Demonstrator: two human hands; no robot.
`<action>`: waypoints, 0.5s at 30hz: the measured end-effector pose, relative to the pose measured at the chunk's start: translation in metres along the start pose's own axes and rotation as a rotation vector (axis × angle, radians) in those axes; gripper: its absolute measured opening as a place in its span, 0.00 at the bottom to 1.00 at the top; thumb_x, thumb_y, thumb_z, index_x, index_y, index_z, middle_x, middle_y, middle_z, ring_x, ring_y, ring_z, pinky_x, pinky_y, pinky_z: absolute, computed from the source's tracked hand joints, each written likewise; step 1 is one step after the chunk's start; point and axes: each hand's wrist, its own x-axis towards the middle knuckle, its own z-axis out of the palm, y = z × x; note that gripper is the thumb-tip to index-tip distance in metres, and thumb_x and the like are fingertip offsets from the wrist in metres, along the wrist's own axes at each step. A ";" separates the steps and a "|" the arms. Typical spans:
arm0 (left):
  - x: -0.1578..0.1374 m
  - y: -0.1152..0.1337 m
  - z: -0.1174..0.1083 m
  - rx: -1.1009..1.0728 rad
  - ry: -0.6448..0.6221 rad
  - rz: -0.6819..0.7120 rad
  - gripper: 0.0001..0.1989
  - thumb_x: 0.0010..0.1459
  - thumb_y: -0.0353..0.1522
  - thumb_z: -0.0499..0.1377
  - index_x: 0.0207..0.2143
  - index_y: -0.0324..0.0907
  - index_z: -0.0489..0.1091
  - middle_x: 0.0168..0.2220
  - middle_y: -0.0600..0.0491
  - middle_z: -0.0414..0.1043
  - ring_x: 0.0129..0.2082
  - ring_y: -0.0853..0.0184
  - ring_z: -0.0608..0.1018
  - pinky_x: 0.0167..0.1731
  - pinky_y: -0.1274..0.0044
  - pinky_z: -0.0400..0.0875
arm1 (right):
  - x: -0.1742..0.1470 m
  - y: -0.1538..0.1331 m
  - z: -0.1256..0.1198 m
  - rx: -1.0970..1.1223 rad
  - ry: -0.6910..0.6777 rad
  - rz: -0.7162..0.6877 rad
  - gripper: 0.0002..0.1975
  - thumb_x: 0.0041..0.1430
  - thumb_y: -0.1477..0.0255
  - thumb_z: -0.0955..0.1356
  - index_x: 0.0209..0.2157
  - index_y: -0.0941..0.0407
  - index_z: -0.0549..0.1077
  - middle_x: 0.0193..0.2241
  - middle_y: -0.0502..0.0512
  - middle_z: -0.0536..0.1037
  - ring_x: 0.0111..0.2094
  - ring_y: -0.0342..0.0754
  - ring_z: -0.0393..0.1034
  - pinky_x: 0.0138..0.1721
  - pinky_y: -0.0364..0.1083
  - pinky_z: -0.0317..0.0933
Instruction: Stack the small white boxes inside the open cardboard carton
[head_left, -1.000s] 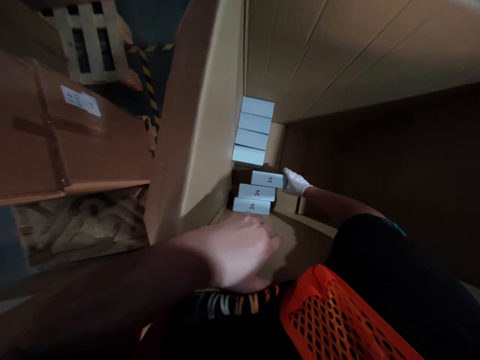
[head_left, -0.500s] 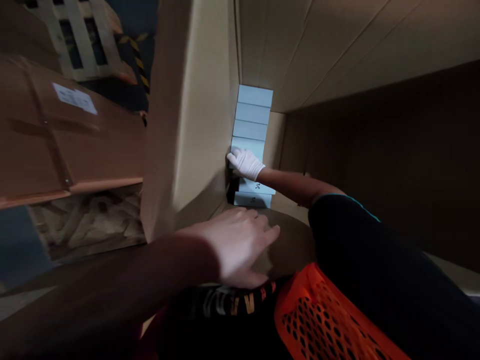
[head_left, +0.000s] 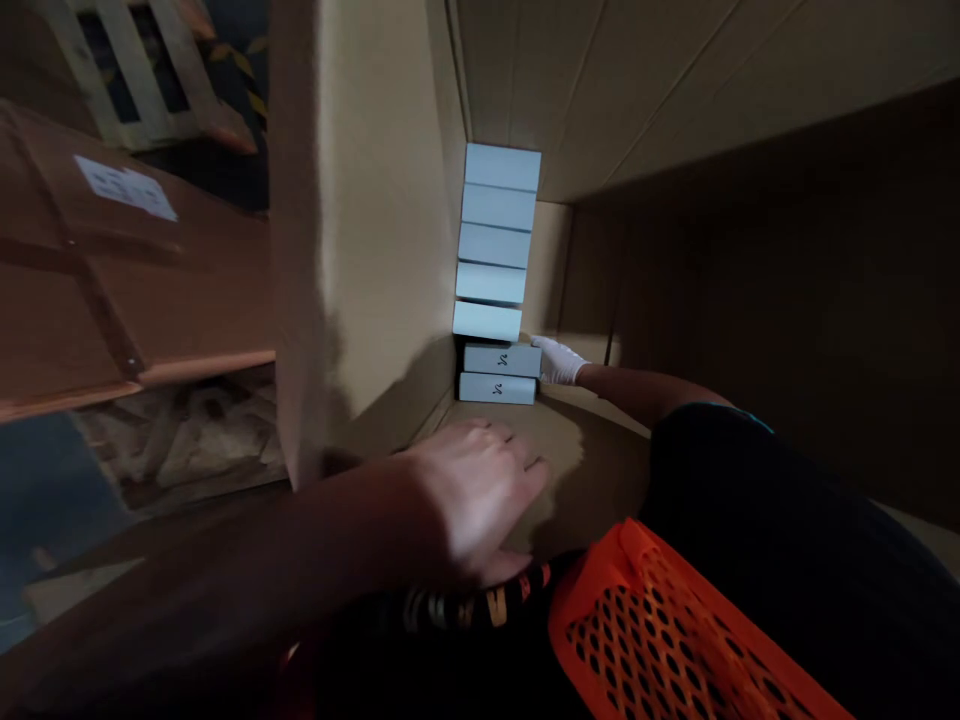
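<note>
I am leaning into a big cardboard carton (head_left: 375,230). Several pale blue-white boxes (head_left: 495,245) stand in a column against its far corner. Below them lie two more white boxes with a small dark logo, the upper white box (head_left: 501,359) resting on the lower one (head_left: 496,388). My right hand (head_left: 556,361), in a white glove, grips the right end of the upper white box. My bare left hand (head_left: 472,495) lies flat on the carton's near cardboard surface, fingers slightly spread and holding nothing.
An orange mesh basket (head_left: 675,640) hangs close under my right arm. Outside the carton on the left are a taped brown carton with a white label (head_left: 112,290), a wooden pallet (head_left: 127,70) and crumpled packing paper (head_left: 180,440).
My right hand carried a logo box up to the column, which grew by one, then came back down to the end of the upper of the two remaining boxes. My left hand stayed put.
</note>
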 end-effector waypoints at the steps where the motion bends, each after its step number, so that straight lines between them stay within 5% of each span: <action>1: 0.000 0.000 0.000 -0.006 -0.005 -0.005 0.27 0.66 0.51 0.69 0.56 0.40 0.79 0.49 0.40 0.81 0.49 0.49 0.82 0.50 0.62 0.76 | 0.002 -0.010 -0.001 -0.003 0.002 -0.023 0.30 0.57 0.66 0.77 0.61 0.60 0.76 0.55 0.66 0.83 0.51 0.58 0.80 0.52 0.51 0.73; 6: 0.001 -0.001 -0.001 0.004 0.025 0.014 0.27 0.66 0.49 0.68 0.58 0.41 0.78 0.52 0.40 0.81 0.51 0.49 0.82 0.54 0.62 0.74 | 0.011 -0.081 -0.024 -0.334 0.078 -0.249 0.35 0.57 0.62 0.79 0.61 0.66 0.76 0.55 0.75 0.79 0.56 0.68 0.74 0.54 0.57 0.67; 10: 0.003 -0.001 -0.002 0.022 -0.019 0.001 0.32 0.65 0.50 0.69 0.64 0.41 0.76 0.53 0.40 0.81 0.52 0.49 0.81 0.55 0.63 0.74 | 0.033 -0.143 -0.016 -0.465 0.044 -0.245 0.32 0.65 0.61 0.76 0.62 0.66 0.74 0.57 0.75 0.77 0.56 0.67 0.71 0.50 0.55 0.65; 12: 0.003 -0.001 -0.001 0.019 -0.034 -0.008 0.37 0.65 0.52 0.68 0.69 0.41 0.73 0.54 0.40 0.81 0.53 0.49 0.81 0.56 0.64 0.73 | 0.038 -0.149 -0.006 -0.489 0.081 -0.247 0.36 0.68 0.61 0.75 0.69 0.67 0.69 0.63 0.77 0.74 0.59 0.68 0.69 0.54 0.58 0.64; 15: -0.002 -0.001 0.000 0.004 -0.003 -0.003 0.35 0.67 0.50 0.67 0.69 0.41 0.73 0.54 0.40 0.80 0.54 0.49 0.81 0.56 0.63 0.74 | 0.022 -0.115 -0.002 -0.495 0.123 -0.284 0.31 0.73 0.65 0.69 0.71 0.63 0.70 0.67 0.75 0.72 0.61 0.67 0.68 0.59 0.60 0.61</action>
